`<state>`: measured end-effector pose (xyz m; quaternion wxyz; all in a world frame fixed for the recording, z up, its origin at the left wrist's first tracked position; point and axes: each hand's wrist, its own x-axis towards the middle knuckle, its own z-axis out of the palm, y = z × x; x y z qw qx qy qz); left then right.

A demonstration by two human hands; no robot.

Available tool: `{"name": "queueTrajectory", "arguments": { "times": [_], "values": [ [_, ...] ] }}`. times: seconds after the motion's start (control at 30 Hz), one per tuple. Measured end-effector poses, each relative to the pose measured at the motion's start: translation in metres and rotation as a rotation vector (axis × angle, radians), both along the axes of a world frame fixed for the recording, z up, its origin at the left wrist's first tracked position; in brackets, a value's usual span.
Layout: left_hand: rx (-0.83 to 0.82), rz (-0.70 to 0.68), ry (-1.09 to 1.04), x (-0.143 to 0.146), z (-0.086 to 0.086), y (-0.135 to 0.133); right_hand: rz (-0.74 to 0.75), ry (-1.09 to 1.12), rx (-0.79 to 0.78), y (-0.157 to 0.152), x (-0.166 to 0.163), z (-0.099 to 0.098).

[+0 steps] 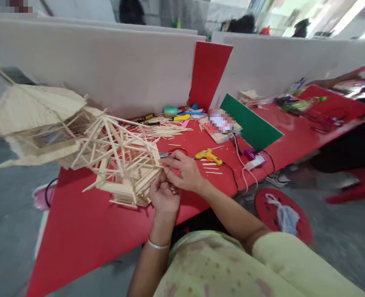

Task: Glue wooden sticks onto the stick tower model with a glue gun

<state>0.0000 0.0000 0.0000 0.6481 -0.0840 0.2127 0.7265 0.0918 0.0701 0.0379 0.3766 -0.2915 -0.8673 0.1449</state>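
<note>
A house-like model frame of thin wooden sticks [117,159] stands on the red table, with open rafters rising to a point. At its right edge my left hand [164,196] is turned palm up with the fingers curled. My right hand [185,171] reaches over it from the right, thumb and fingers pinched close to the left fingertips. Whatever the two hands hold between them is too small to make out. Just beyond my right hand lies a pair of scissors [182,150], partly hidden. A yellow glue gun [207,156] rests to the right.
A second stick model with a covered roof [36,107] adjoins at the left. Loose sticks [160,131], pliers [181,118] and a green tape roll [170,110] lie at the back. A green board [247,121] leans near a phone [221,122]. Cords cross the red table [86,231]. A red stool [263,202] stands right.
</note>
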Motion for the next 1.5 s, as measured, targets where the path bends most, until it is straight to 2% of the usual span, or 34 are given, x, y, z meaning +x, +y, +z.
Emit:
{"name": "queueTrajectory", "arguments": {
  "times": [0.17,0.33,0.4,0.47,0.57,0.67,0.73,0.8,0.87,0.97,1.03,1.23,1.37,1.5],
  "values": [
    [0.014,0.0,0.016,-0.002,0.003,-0.001,-0.011,0.019,-0.03,-0.008,0.011,0.001],
    [0.069,-0.032,0.03,-0.006,0.001,-0.001,-0.022,0.038,-0.005,-0.011,0.009,-0.003],
    [0.048,-0.033,0.088,-0.004,-0.002,-0.002,-0.03,0.029,0.002,-0.011,0.008,-0.004],
    [0.001,-0.035,0.232,0.0,-0.005,-0.007,-0.034,0.02,0.0,-0.01,0.007,-0.005],
    [-0.039,0.03,0.699,0.004,-0.009,-0.021,-0.017,0.026,-0.002,-0.009,0.007,-0.005],
    [0.034,0.241,1.448,-0.002,-0.008,-0.037,0.013,0.04,0.006,-0.008,0.007,-0.005],
    [0.081,0.4,1.846,-0.011,-0.002,-0.043,0.024,0.05,0.011,-0.007,0.008,-0.004],
    [0.048,0.447,2.082,-0.021,0.006,-0.044,0.029,0.054,0.011,-0.007,0.008,-0.004],
    [-0.033,0.361,2.208,-0.028,0.012,-0.041,0.034,0.052,0.005,-0.007,0.009,-0.004],
    [-0.147,0.162,2.287,-0.033,0.014,-0.033,0.041,0.065,-0.001,-0.006,0.01,-0.005],
    [-0.189,0.082,2.304,-0.033,0.014,-0.028,0.046,0.078,-0.003,-0.005,0.011,-0.006],
    [-0.17,0.043,2.283,-0.034,0.009,-0.024,0.063,0.102,0.008,-0.003,0.01,-0.006],
    [-0.25,-0.022,2.325,-0.033,0.01,-0.025,0.054,0.099,0.005,-0.002,0.01,-0.007],
    [-0.246,0.004,2.355,-0.034,0.009,-0.025,0.049,0.083,-0.006,-0.002,0.01,-0.008]
  ]
}}
